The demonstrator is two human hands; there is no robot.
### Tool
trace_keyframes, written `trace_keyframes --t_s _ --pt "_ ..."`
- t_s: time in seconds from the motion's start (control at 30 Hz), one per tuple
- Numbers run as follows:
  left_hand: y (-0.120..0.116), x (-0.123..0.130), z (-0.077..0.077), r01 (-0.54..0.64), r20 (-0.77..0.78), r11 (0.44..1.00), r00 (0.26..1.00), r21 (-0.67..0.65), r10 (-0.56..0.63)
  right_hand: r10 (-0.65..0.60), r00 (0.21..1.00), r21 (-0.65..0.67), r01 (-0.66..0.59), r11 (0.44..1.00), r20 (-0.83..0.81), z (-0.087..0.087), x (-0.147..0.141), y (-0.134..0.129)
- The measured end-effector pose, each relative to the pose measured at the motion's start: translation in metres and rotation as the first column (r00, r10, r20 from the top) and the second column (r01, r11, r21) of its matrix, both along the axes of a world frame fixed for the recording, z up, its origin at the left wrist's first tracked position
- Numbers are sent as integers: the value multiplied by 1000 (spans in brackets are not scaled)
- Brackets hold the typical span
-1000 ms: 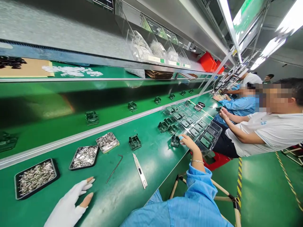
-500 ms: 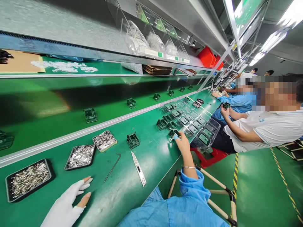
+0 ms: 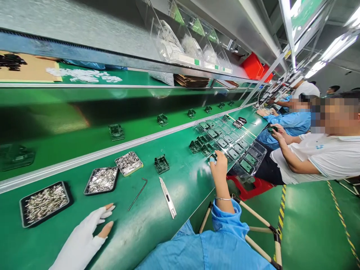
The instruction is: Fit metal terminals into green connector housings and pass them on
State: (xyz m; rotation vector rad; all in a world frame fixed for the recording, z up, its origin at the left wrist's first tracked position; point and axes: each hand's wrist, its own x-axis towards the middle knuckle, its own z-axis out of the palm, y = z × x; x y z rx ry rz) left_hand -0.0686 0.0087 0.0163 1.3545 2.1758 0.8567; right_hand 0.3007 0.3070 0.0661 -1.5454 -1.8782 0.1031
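My left hand [image 3: 89,232], in a white glove with bare thumb and fingertips, hovers at the lower left. Its thumb and fingers stand apart, holding nothing. Farther along the bench, my bare right hand [image 3: 219,165] has its fingers bent around a green circuit board assembly [image 3: 214,155], which they mostly hide. A blue wrap covers one of its fingers. Beside it stand several similar circuit board assemblies [image 3: 195,146]. Another assembly [image 3: 161,164] stands alone nearer the middle. Between my hands lie a utility knife [image 3: 168,198] and a hex key [image 3: 137,194].
Black trays of small metal parts [image 3: 45,203] line the left. Clear plastic trays [image 3: 233,153] with boards lie beyond my right hand. Assemblies [image 3: 116,132] sit along the green strip behind the metal rail [image 3: 84,162]. A co-worker in a white shirt [image 3: 323,153] sits at right holding a board.
The view has shifted slightly, moving the bench items right and up. My right hand now hides more of its circuit board assembly. The left hand stays open. The co-worker's hands have come together around a board.
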Motion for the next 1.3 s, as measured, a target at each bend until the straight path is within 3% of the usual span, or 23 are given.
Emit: trace_keyframes --t_s 0.07,0.17,0.27,0.33,0.4,0.5,0.67,0.77,0.83,0.93,1.0,1.07,1.17,1.27,1.3 --pt "0 2 6 23 -14 1000 1000 8 -23 226 974 2 -226 974 -27 1 -30 -11" --pt "1 6 12 26 -23 999 999 22 -26 507 860 -113 -510 853 -53 4 -81 -31" --pt "2 7 14 17 -14 999 1000 31 -17 641 767 -254 -624 739 -20 7 -127 -49" --pt "2 7 13 24 -5 999 1000 36 -24 680 731 -317 -633 706 56 8 -149 -55" --pt "1 5 11 30 -1 998 1000 48 -29 679 720 -337 -610 717 141 7 -162 -52" --pt "0 4 8 38 2 998 999 53 -38 587 780 -328 -508 796 217 5 -161 -33" --pt "-1 3 6 40 2 999 999 32 -40 385 889 -283 -314 906 246 10 -120 1" --pt "-2 4 6 38 11 999 999 14 -38 268 937 -225 -218 950 222 20 -100 -10" --pt "-2 4 5 31 15 999 999 6 -31 315 923 -333 -232 914 222 24 -97 -37" --pt "-2 3 4 31 8 999 999 8 -31 585 755 -640 -299 708 294 22 -107 -89" --pt "-2 3 3 39 1 999 999 12 -39 660 673 -713 -278 643 333 17 -117 -115" --pt "-2 1 -1 39 -7 999 999 28 -39 660 677 -721 -272 637 327 12 -122 -126" --pt "-3 -1 -13 21 -25 996 1000 90 -18 591 784 -681 -328 655 190 0 -117 -121" --pt "-1 0 -31 -5 -20 988 1000 155 8 477 861 -610 -476 633 -177 -13 -108 -100" --pt "1 1 -36 -7 -16 985 1000 172 10 426 856 -550 -516 657 -294 -15 -107 -91"
